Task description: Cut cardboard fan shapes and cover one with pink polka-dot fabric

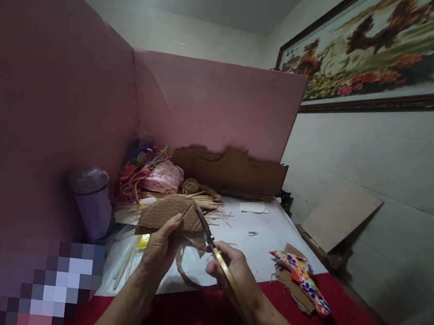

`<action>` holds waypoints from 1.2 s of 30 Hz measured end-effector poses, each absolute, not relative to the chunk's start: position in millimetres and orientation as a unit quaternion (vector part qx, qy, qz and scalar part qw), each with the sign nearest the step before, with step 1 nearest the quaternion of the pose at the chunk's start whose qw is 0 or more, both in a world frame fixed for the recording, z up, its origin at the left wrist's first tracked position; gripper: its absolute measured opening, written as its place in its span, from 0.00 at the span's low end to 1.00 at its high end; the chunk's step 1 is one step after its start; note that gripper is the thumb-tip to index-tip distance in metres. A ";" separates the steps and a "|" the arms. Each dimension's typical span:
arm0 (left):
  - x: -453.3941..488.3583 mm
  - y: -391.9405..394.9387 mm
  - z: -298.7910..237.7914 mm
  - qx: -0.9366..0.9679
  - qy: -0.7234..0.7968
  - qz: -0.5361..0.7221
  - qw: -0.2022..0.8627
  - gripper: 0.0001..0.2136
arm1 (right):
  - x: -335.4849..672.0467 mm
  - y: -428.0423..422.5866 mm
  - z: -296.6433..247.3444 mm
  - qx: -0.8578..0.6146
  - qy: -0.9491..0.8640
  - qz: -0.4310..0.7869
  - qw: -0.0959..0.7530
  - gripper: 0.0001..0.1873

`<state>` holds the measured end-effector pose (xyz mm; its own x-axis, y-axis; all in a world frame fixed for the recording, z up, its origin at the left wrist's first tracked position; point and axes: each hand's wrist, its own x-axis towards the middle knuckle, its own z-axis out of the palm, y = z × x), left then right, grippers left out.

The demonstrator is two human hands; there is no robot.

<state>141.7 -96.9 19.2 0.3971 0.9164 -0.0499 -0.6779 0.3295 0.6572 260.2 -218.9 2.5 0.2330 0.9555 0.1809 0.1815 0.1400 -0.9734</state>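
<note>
My left hand (161, 247) is closed on a brown corrugated cardboard piece (168, 213), held up above the white table sheet (268, 230). My right hand (234, 273) grips yellow-handled scissors (212, 244). Their dark blades point up and left into the cardboard's right edge. A thin curved strip of cardboard (185, 275) hangs down below the piece, between my two hands.
Pink partition boards (216, 100) stand at the left and back. A purple tumbler (91, 201), pipe cleaners (138, 172), a bundle of wooden sticks (205, 202) and cut cardboard sheets (231, 172) sit behind. A flower-patterned object (301, 280) lies on cardboard at the right, over a red cloth (341, 305).
</note>
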 end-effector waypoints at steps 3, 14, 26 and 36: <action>141.8 -97.4 19.5 0.281 0.216 0.504 0.788 0.07 | 258.0 -221.6 3.4 -0.574 -0.500 0.337 0.553 0.28; 140.9 -96.3 19.4 0.280 0.200 0.494 0.799 0.08 | 263.0 -219.7 1.7 -0.557 -0.556 0.312 0.532 0.37; 138.5 -95.9 17.8 0.330 0.169 0.437 0.819 0.07 | 263.5 -217.5 3.6 -0.566 -0.534 0.309 0.547 0.37; 138.0 -94.8 15.9 0.352 0.170 0.423 0.818 0.07 | 267.7 -224.8 4.1 -0.593 -0.487 0.343 0.543 0.30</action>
